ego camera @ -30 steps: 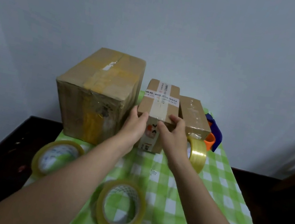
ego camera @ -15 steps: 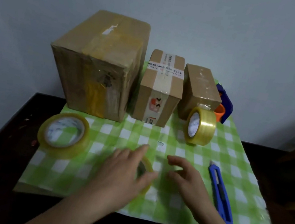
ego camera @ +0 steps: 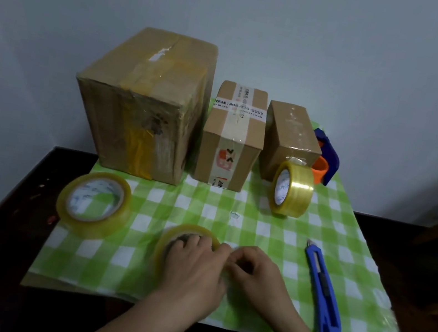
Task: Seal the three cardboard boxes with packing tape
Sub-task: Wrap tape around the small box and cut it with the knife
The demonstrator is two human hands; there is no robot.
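Nearest, low on the green checked cloth point(ego camera: 260, 225): pins the near tape roll point(ego camera: 192, 230) flat with the left hand point(ego camera: 193, 269), grip curled over the rim and into the core, likely to stop any turning. Works the right hand point(ego camera: 260, 274) against the same rim, fingertips bunched tight, probably hunting the loose end; too blurred for telling whether that grip pinches any tape. Just right of that, within easy reach, a blue utility knife point(ego camera: 322, 289) laid lengthwise, tip pointing away, handy for cutting a strip. Off to the left, a second roll point(ego camera: 94, 202) lying flat, overlapping the cloth's edge above the dark counter point(ego camera: 27, 219), seemingly a spare. Farther back, a third roll point(ego camera: 292, 189) standing on edge just in front of the small box point(ego camera: 290, 137). At the back, lined up near the wall: large box point(ego camera: 147, 103), middle box point(ego camera: 232, 139), then the small one, flaps shut and tops up, open to a strip along each seam; already wearing tape of some kind, so hard to judge the sealing left to do. Behind the small box, partly hidden, a blue and orange tape dispenser point(ego camera: 328, 161), untouched.
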